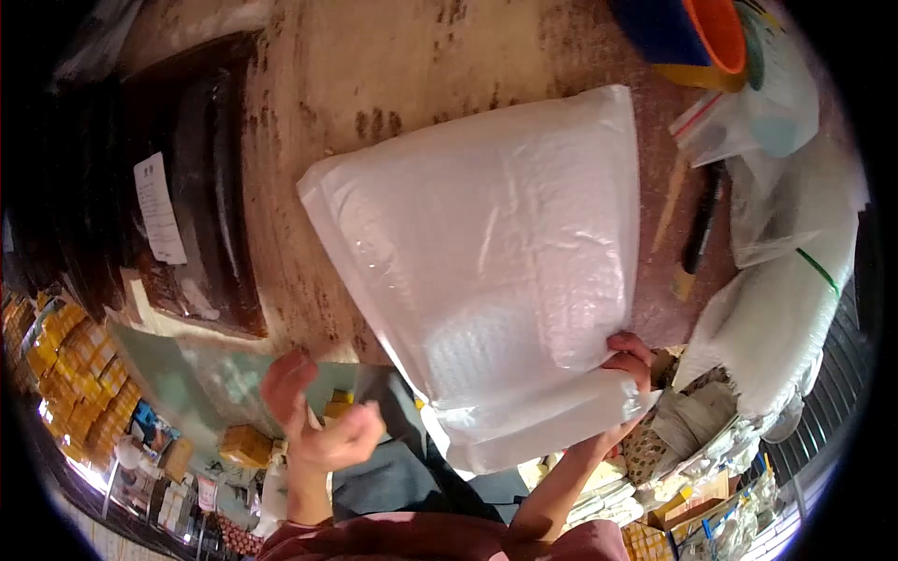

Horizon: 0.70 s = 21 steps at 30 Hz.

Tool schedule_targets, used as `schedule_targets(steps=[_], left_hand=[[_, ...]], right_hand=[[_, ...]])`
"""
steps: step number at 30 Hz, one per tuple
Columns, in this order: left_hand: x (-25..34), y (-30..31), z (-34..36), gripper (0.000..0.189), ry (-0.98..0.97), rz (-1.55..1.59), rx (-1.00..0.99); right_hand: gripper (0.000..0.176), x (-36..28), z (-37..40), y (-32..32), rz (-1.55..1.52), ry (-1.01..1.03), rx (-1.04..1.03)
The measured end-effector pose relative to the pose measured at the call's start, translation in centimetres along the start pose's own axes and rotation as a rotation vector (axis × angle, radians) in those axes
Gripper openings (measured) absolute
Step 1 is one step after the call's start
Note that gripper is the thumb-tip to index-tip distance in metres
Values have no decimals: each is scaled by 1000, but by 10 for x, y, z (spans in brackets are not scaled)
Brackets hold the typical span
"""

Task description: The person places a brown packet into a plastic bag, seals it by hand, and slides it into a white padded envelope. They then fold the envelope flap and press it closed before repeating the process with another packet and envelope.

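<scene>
A large white bubble mailer (477, 243) lies across the front of the table, its flap end (533, 425) hanging over the near edge toward my body. My right hand (631, 365) grips the mailer's right side near the flap, with curled fingers showing over the edge and the thumb hidden. My left hand (323, 416) is raised just left of the mailer's lower corner, apart from it. Its fingers and thumb are spread, slightly blurred, with nothing between them. What the mailer contains is hidden.
Dark brown wrapped packages (210, 196) lie on the left, one with a white label (160, 208). At right are a black marker (703, 220), a zip bag (720, 126), an orange roll (718, 35) and bubble wrap (776, 309). Yellow-taped boxes (79, 365) are stacked at lower left.
</scene>
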<state>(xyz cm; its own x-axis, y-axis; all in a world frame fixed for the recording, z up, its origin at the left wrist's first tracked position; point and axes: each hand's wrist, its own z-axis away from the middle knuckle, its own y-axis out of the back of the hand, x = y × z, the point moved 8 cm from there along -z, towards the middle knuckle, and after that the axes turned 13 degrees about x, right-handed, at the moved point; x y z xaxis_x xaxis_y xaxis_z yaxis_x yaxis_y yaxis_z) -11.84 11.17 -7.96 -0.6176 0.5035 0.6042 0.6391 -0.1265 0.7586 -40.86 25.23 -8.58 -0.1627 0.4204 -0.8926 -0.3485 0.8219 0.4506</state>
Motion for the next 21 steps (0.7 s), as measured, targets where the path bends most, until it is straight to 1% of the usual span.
schedule_targets(steps=[2,4,5,7,8,9,10,11,13,14,15,17,18,20,21], left_hand=[[23,-11,3,35,-208,-11,-9],[48,-22,-6,33,-285,-25,-30],[58,-24,-10,29,-322,29,-21],[68,-36,-15,21,-295,193,-56],[73,-37,-21,18,-338,222,-123],[73,-36,-22,19,-342,243,-148],[70,-38,-23,19,-304,281,-154],[68,-38,-25,20,-248,302,-172],[62,-34,-29,20,-116,330,-208],[58,-33,-29,20,-37,345,-228],[46,-30,-14,22,-36,378,-151],[44,-22,-45,19,-20,387,-165],[38,-24,-48,18,62,444,-132],[24,-26,-48,16,216,542,-62],[24,-26,-50,16,239,509,-54]], right_hand=[[23,-7,-10,-1,-5,52,-105],[24,-11,-19,-3,28,64,-208],[25,-13,-21,-4,48,66,-256],[23,-22,-28,-9,45,152,-339],[22,-30,-29,-9,119,213,-372],[21,-38,-33,-11,186,276,-407],[22,-45,-36,-11,269,388,-417],[24,-39,-37,-4,258,363,-409],[28,-30,-35,-5,151,300,-519],[27,-33,-34,-13,75,220,-601],[23,-30,-32,-19,24,223,-704],[19,-25,-25,-26,-34,95,-699],[18,-28,-24,-31,2,96,-693],[16,-23,-21,-31,51,27,-667],[16,-20,-19,-31,77,-8,-651]])
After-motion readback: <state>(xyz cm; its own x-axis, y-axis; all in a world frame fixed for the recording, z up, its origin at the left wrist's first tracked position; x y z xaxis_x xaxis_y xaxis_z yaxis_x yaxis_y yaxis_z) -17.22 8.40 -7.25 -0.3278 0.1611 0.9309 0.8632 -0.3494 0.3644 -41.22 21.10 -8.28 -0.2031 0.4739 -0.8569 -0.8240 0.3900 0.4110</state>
